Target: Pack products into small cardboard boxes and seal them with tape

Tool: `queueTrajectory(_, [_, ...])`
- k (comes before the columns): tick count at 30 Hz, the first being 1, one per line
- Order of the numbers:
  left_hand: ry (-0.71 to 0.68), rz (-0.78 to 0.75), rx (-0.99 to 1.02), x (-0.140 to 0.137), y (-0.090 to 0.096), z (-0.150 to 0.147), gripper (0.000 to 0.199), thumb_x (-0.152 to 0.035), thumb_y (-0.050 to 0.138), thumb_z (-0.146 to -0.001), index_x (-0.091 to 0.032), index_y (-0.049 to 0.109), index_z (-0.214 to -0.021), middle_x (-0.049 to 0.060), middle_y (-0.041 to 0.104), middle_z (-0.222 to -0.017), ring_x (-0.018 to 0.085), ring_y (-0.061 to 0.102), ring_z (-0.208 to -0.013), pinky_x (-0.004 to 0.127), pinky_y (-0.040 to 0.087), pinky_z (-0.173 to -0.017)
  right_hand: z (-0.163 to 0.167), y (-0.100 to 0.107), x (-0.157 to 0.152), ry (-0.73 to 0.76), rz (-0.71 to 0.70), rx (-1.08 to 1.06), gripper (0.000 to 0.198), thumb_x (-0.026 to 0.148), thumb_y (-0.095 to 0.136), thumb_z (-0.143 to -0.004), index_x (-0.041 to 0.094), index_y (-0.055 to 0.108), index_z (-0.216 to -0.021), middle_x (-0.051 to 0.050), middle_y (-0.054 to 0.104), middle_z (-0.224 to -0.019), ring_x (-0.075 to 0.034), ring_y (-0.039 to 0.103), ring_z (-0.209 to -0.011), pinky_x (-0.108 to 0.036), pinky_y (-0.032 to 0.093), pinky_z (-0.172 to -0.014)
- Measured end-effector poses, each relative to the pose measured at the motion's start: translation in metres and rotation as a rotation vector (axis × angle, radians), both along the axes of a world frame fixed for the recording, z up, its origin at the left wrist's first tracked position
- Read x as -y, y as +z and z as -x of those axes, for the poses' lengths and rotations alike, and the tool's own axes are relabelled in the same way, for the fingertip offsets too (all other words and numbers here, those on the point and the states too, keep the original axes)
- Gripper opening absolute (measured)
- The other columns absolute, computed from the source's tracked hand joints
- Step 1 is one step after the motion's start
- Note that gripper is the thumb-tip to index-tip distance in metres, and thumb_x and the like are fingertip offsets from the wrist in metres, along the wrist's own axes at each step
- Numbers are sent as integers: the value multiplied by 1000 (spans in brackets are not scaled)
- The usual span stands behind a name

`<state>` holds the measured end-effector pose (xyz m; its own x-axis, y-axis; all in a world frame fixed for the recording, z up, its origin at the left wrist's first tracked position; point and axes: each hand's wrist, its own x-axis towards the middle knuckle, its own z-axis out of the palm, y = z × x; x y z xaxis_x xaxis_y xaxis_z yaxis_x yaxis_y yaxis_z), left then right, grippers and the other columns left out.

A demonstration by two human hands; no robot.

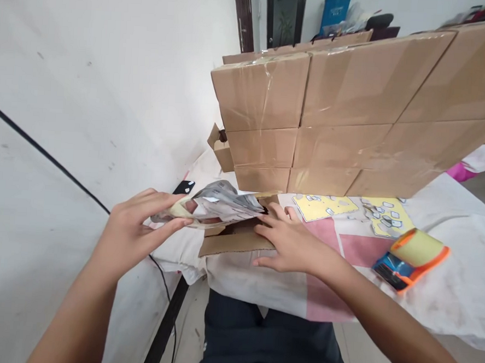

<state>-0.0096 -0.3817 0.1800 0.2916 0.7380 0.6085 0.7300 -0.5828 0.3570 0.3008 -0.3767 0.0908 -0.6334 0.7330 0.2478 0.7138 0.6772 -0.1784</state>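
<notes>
"L hand (141,224) status?"
"Pinching a plastic packet (225,199) by its L end, thumb vs. fingers."
"Packet's loc.?"
"Over the open cardboard box (238,245), L end sticking out past the box's L side."
"R hand (290,240)?"
"Fingers spread at the box's R end, by the packet's R end. Can't tell if it's gripping."
"Other stuff nearby?"
"Stacked, taped cartons (347,84) behind, yellow patterned sheets (325,206) in front of those, tape dispenser (416,255) off to the R, on the cloth (256,283)."
</notes>
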Motion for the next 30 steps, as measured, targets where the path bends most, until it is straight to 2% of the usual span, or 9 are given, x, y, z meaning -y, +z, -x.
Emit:
queueTrajectory(3, [-29,-4,-53,-5,1,-4,27,-48,75,-79,-40,78,-105,3,73,-79,21,62,-65,28,38,-36,-2,0,-11,14,-35,45,58,68,73,-74,17,72,-102,-16,63,-105,-40,49,-112,-56,44,-91])
queueTrajectory(7, [-76,-37,-163,-15,1,-15,29,-50,70,-86,-36,76,-110,-1,76,-89,18,63,-71,30,49,-57,-13,-5,-16,80,-146,-62,56,69,65,-81,15,67,-98,-17,54,-103,-35,46,-105,-47,45,-83])
queueTrajectory(10, [-24,123,-240,-24,0,-27,33,-53,65,-90,-28,76,-110,1,76,-93,17,63,-76,28,46,-66,-24,-17,-19,161,-218,-264,44,62,60,-88,18,59,-88,-10,48,-90,-28,44,-91,-40,42,-73])
queueTrajectory(12, [-24,239,-282,-31,-3,-35,35,-53,62,-92,-27,75,-110,0,76,-93,17,64,-77,27,44,-67,-29,-27,-22,178,-279,-436,32,51,59,-90,20,53,-84,-6,45,-83,-25,41,-83,-38,40,-70])
queueTrajectory(15, [-4,262,-388,-41,-11,-44,34,-54,59,-94,-29,75,-109,-1,75,-90,18,65,-81,27,42,-70,-28,-37,-26,59,-339,-648,19,33,59,-90,22,46,-80,-3,42,-77,-21,39,-77,-37,37,-69])
queueTrajectory(18, [33,198,-509,-45,-27,-54,32,-52,59,-94,-28,74,-108,1,76,-96,20,66,-91,29,42,-71,-21,-39,-28,-63,-350,-743,20,26,60,-88,23,44,-76,-2,43,-75,-20,39,-74,-36,36,-68])
queueTrajectory(23, [-15,186,-651,-48,-54,-76,22,-42,62,-93,-29,76,-105,1,76,-107,21,69,-97,29,41,-67,-11,-37,-29,-81,-397,-762,20,22,62,-84,23,45,-75,-2,45,-74,-20,40,-75,-36,37,-68])
queueTrajectory(27, [-51,272,-724,-52,-62,-83,20,-39,61,-94,-30,76,-102,1,75,-101,21,69,-91,29,40,-63,-9,-40,-29,-101,-415,-766,20,21,63,-83,23,44,-75,-3,45,-76,-20,40,-76,-36,37,-68])
queueTrajectory(30, [-61,239,-706,-55,-67,-83,23,-41,59,-95,-30,76,-105,2,75,-101,21,69,-91,29,42,-66,-10,-43,-28,-124,-416,-763,20,21,63,-82,23,44,-75,-3,46,-77,-20,41,-76,-36,37,-68])
